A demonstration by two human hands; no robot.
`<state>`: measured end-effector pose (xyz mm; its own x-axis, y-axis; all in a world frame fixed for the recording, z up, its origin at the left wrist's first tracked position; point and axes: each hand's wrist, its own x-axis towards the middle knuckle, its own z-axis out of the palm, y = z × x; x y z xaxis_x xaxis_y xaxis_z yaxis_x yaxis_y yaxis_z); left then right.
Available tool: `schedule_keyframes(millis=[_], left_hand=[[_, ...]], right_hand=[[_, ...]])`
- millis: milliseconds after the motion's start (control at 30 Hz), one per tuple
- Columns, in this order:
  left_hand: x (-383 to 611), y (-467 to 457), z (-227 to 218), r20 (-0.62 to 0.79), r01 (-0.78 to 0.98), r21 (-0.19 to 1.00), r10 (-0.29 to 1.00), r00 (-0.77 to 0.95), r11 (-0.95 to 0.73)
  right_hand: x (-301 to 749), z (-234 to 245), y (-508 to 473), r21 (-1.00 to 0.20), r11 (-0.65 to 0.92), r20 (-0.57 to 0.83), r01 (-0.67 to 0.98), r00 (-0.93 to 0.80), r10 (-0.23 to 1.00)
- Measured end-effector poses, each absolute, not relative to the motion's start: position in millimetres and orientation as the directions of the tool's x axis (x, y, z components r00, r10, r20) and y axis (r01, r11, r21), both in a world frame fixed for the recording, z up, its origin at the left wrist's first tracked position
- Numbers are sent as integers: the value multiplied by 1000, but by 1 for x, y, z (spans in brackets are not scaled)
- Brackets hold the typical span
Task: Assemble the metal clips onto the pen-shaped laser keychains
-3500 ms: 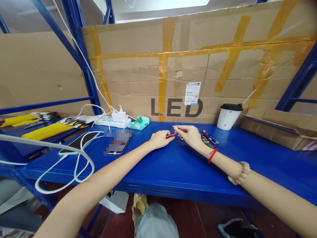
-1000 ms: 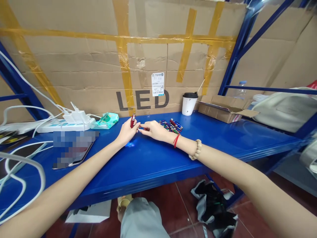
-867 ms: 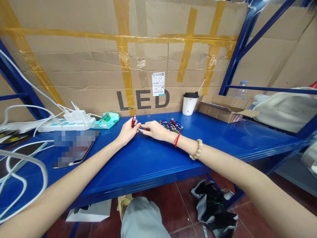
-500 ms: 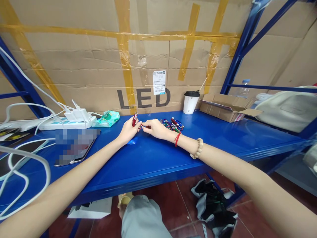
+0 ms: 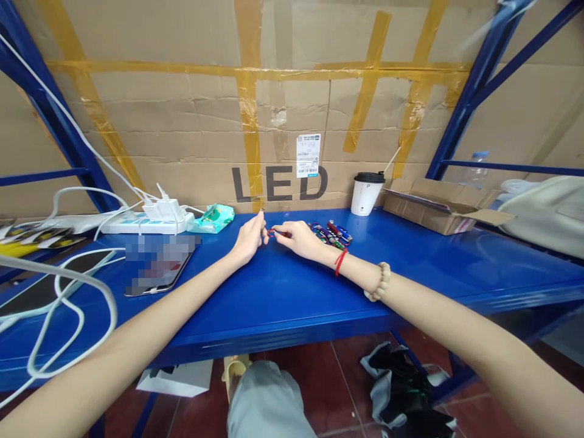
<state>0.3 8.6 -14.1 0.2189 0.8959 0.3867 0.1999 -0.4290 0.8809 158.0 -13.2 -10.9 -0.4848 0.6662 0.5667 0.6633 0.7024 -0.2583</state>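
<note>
My left hand is closed around a small red keychain flashlight; only its tip shows above my fingers. My right hand pinches the red carabiner clip that hangs off that flashlight, so both hands meet at the middle of the blue shelf. A red string and a bead bracelet are on my right wrist. Just behind my right hand lies a heap of several more coloured keychain flashlights.
A lidded paper cup and a flat cardboard box stand at the back right. At the left are a green tissue pack, a white power strip with chargers and cables, and two phones. A taped LED carton forms the back wall.
My left hand has turned, so the red flashlight that stood upright between its fingers is now mostly hidden. The view has shifted a little to the left. My hands remain together.
</note>
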Motion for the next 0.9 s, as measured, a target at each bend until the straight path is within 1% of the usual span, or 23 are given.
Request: schedule_keyframes(millis=[200,333,433,533,667,767,900], left_hand=[[2,9,-15,402,189,870,876,266,-456],[2,8,-16,420,207,844,849,320,-495],[1,9,-16,466,218,801,810,355,-557],[1,11,-16,509,250,755,783,359,-606],[0,12,-17,509,338,703,774,376,-626],[0,13,-18,507,355,688,770,388,-633],[0,13,-20,504,328,698,762,407,-637]], right_hand=[[159,-10,-12,-289,641,637,711,-357,683],[159,-9,-12,-316,634,714,705,-264,649],[159,-9,-12,-324,649,756,689,-224,615],[159,-9,-11,-332,668,784,666,-200,588],[159,-7,-12,-344,685,809,642,-167,564],[158,-6,-14,-333,690,813,643,-175,555],[158,-6,-16,-306,690,792,656,-227,567]])
